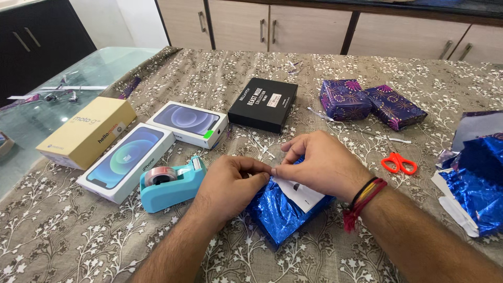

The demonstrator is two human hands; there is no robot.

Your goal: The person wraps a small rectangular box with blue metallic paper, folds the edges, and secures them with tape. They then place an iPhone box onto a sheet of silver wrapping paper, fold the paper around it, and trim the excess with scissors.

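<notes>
Left hand (230, 183) and right hand (322, 165) fingertips pinched together over blue foil-wrapped box (280, 212), whatever they pinch too small to tell; box on patterned tablecloth (78, 241), teal tape dispenser (170, 183) just left; orange scissors (399, 163) well right

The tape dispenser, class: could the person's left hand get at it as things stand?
Probably yes. The turquoise tape dispenser sits just beside the left hand with bare tablecloth between, though that hand's fingers are busy pinching at the blue-foil parcel.
</notes>
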